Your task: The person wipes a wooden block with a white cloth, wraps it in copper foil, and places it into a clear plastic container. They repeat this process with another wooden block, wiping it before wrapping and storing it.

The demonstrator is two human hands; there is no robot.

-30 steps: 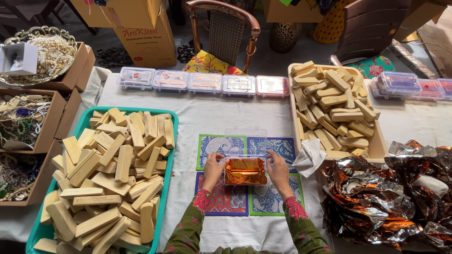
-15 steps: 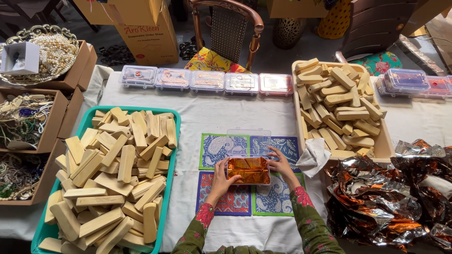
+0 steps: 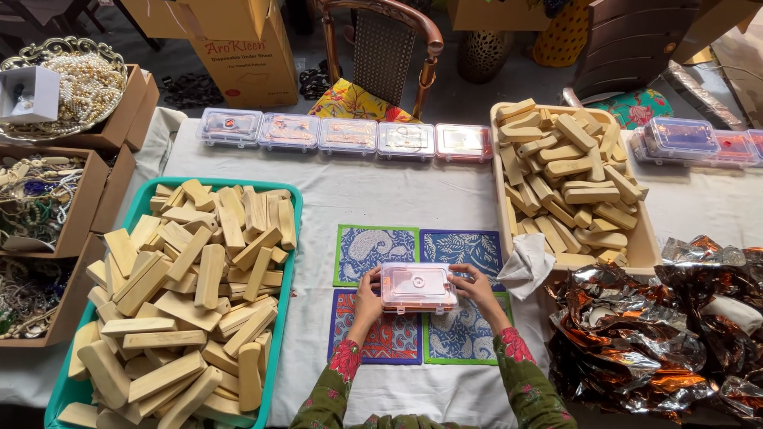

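Note:
A small clear plastic box with its lid down and an orange-tinted inside rests on four patterned mats in the middle of the white table. My left hand grips its left end. My right hand grips its right end. Both sleeves are green with red flowers.
A teal tray heaped with pale wooden blocks lies to the left, and a cream tray of like blocks to the right. Shut plastic boxes line the far edge. Crumpled foil lies at right, a white cloth nearby, cartons of beads at left.
The box's clear lid has come down over the orange contents. Both hands now hold the box's ends instead of its open rim.

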